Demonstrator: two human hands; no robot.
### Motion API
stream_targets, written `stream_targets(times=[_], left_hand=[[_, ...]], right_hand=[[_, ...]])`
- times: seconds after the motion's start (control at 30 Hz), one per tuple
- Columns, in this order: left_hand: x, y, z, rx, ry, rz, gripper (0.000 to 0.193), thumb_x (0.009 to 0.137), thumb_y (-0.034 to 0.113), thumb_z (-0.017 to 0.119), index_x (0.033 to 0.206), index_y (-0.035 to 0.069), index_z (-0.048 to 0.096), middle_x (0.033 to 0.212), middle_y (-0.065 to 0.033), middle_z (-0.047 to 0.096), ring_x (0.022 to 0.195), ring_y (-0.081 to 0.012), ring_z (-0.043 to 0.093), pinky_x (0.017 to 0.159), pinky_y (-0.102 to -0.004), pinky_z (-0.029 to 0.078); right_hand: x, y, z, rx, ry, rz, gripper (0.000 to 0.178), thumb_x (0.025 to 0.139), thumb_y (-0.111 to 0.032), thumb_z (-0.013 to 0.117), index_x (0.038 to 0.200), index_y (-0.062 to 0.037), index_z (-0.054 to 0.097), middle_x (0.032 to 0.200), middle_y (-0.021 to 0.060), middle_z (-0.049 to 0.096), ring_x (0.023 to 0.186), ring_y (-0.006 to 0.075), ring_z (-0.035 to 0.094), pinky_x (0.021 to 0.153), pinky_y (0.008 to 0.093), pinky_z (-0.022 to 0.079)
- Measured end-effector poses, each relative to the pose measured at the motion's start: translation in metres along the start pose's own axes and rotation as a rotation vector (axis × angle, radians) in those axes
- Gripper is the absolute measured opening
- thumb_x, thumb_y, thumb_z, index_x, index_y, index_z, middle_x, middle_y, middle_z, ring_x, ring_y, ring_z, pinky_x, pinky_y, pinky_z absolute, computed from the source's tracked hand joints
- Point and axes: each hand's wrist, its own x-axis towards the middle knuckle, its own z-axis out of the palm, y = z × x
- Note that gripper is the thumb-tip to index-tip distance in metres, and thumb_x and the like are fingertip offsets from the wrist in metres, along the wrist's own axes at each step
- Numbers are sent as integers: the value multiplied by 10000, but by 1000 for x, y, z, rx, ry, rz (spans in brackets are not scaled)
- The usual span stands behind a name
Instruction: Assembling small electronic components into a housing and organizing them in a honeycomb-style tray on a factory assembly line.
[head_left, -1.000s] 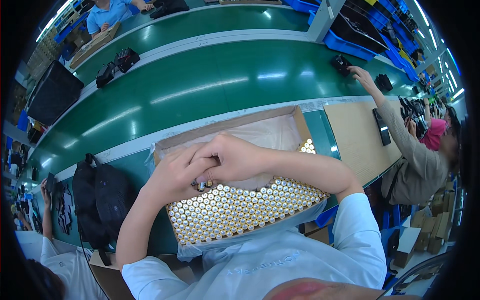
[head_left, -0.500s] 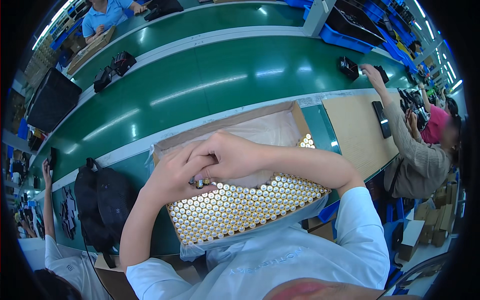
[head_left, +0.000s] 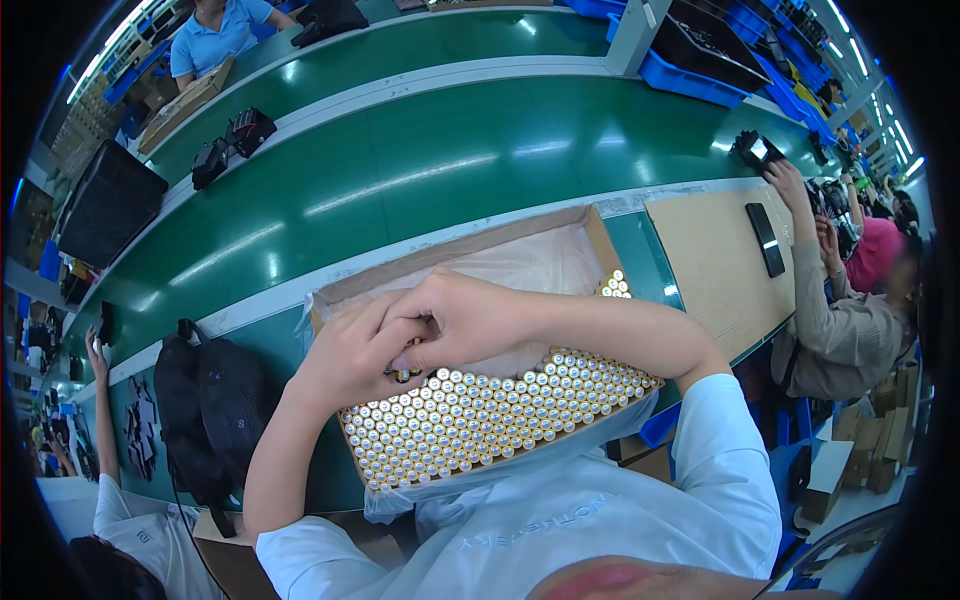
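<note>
While left hand (head_left: 345,350) and right hand (head_left: 462,312) grip gold-black metal cylinders (head_left: 404,376) over brown cardboard box (head_left: 603,243), pieces seem rigid, slick; pinch mid-barrel.

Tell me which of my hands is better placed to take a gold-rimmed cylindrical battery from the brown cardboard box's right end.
Probably your right hand: it's nearer those gold-rimmed cylindrical batteries, and its forearm crosses the brown cardboard box from that side. Your left hand sits farther left.
</note>
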Motion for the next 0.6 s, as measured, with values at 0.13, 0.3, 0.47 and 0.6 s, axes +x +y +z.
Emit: stream_targets(times=[0.13,0.3,0.47,0.6], left_hand=[[0,-1,0,20,1,11,387,654,170,844,966,101,625,1049,-75,657,861,-266,646,759,-351,519],[0,-1,1,13,8,10,384,658,185,844,962,103,624,1033,-73,658,845,-263,643,749,-350,518],[2,1,1,5,13,12,375,662,188,843,954,105,623,1022,-72,659,829,-260,640,737,-350,517],[2,2,0,17,19,25,368,663,189,842,946,107,622,1019,-73,661,815,-257,637,728,-349,516]], right_hand=[[0,1,-2,-13,-20,-2,74,762,-74,748,808,-21,727,672,58,660,540,159,500,534,292,436],[0,0,-2,-27,-22,-9,77,766,-79,749,802,-18,719,668,58,652,542,161,498,535,292,435],[-1,-3,0,28,-7,7,81,770,-85,748,795,-16,714,660,56,643,541,163,491,532,290,430],[0,-1,1,52,-4,-1,82,773,-87,747,795,-15,713,658,55,640,539,164,487,531,289,427]])
